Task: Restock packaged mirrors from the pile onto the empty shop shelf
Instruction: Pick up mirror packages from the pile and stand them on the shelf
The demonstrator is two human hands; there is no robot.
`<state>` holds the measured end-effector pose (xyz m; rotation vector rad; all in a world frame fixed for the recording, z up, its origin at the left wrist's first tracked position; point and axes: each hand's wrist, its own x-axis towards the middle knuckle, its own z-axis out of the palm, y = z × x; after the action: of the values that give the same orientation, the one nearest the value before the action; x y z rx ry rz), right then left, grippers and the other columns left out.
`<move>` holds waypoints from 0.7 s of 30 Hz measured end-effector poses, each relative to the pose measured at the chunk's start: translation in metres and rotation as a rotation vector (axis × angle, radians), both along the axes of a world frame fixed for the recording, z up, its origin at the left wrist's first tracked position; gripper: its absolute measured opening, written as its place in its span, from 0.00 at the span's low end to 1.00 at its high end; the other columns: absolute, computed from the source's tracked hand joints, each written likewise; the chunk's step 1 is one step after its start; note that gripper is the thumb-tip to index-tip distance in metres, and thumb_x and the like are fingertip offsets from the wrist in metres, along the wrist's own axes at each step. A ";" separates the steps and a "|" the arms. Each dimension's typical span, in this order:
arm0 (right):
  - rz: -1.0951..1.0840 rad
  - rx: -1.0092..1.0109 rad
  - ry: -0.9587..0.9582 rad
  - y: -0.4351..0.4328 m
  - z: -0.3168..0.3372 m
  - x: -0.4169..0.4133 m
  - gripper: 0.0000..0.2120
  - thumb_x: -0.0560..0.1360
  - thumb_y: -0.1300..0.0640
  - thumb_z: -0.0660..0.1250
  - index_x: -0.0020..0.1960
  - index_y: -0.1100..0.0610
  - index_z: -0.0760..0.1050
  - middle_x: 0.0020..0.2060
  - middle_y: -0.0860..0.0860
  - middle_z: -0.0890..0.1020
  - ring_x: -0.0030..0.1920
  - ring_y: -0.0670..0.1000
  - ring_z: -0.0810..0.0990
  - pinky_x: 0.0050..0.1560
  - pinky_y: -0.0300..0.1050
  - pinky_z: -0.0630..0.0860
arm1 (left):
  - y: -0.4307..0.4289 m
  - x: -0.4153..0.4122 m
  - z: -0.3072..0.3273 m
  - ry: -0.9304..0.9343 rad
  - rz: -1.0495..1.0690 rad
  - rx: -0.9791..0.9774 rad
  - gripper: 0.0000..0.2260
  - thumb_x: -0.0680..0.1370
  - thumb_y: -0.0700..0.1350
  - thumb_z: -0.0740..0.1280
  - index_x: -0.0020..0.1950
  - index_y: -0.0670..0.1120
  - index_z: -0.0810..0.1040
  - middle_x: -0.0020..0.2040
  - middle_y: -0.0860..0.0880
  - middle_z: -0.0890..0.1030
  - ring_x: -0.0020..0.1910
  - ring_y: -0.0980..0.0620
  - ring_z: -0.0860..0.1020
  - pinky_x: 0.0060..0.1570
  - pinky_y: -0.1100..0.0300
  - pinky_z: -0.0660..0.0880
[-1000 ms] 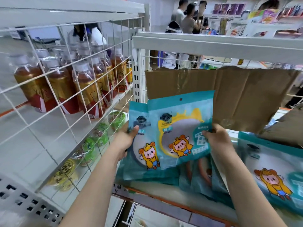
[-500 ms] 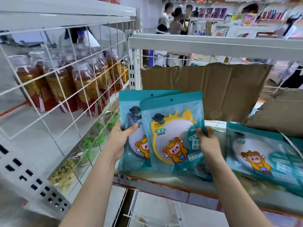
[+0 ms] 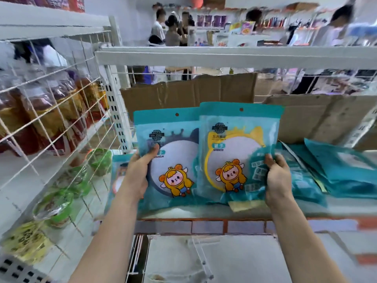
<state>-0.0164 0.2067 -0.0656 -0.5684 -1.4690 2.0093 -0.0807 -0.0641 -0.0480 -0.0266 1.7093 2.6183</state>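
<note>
Both packets are held upright over the front left part of the shelf.

- The left hand grips the left edge of the dark-frame mirror packet. The thumb lies across the front face; the fingers are hidden behind it.
- The right hand grips the lower right edge of the yellow-frame mirror packet. The thumb is on the front face and the fingers are curled behind.
- The yellow-frame mirror packet is in front and overlaps the right edge of the dark-frame mirror packet.
- The lower edges of both packets are close to the shelf surface; contact cannot be confirmed.

The pile of teal packets lies flat on the right part of the shelf, just beside the right hand. A cardboard sheet stands along the back of the shelf. A wire mesh panel closes the left end of the shelf. Beyond the panel stand amber drink bottles, with green cups below them.
</note>
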 end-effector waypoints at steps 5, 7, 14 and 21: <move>-0.130 -0.015 0.010 0.059 -0.002 0.050 0.10 0.80 0.60 0.59 0.40 0.53 0.70 0.34 0.49 0.77 0.34 0.49 0.75 0.39 0.48 0.73 | 0.069 0.020 0.002 0.003 -0.131 -0.028 0.04 0.77 0.39 0.65 0.45 0.46 0.79 0.34 0.52 0.84 0.32 0.53 0.82 0.30 0.61 0.78; -0.183 -0.023 0.006 0.086 -0.004 0.075 0.10 0.80 0.60 0.59 0.40 0.52 0.70 0.33 0.47 0.78 0.33 0.47 0.76 0.37 0.45 0.75 | 0.098 0.030 -0.001 0.001 -0.165 -0.037 0.04 0.77 0.39 0.65 0.46 0.46 0.79 0.35 0.52 0.84 0.33 0.52 0.82 0.32 0.59 0.79; -0.378 0.004 -0.067 0.175 -0.009 0.176 0.08 0.80 0.58 0.58 0.43 0.52 0.72 0.38 0.49 0.78 0.34 0.45 0.78 0.38 0.45 0.75 | 0.204 0.076 -0.006 -0.067 -0.287 -0.021 0.19 0.68 0.52 0.69 0.53 0.42 0.77 0.45 0.45 0.84 0.42 0.44 0.82 0.38 0.49 0.81; -0.579 -0.001 -0.111 0.248 -0.019 0.274 0.08 0.80 0.60 0.58 0.44 0.52 0.72 0.39 0.48 0.78 0.36 0.46 0.76 0.37 0.41 0.72 | 0.314 0.132 -0.019 -0.072 -0.438 -0.081 0.07 0.76 0.46 0.67 0.50 0.43 0.77 0.35 0.48 0.84 0.32 0.49 0.82 0.34 0.54 0.80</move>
<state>0.2572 0.4551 -0.0844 -0.9892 -1.1847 1.5409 0.0511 0.2503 -0.0667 0.2231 1.5807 2.2055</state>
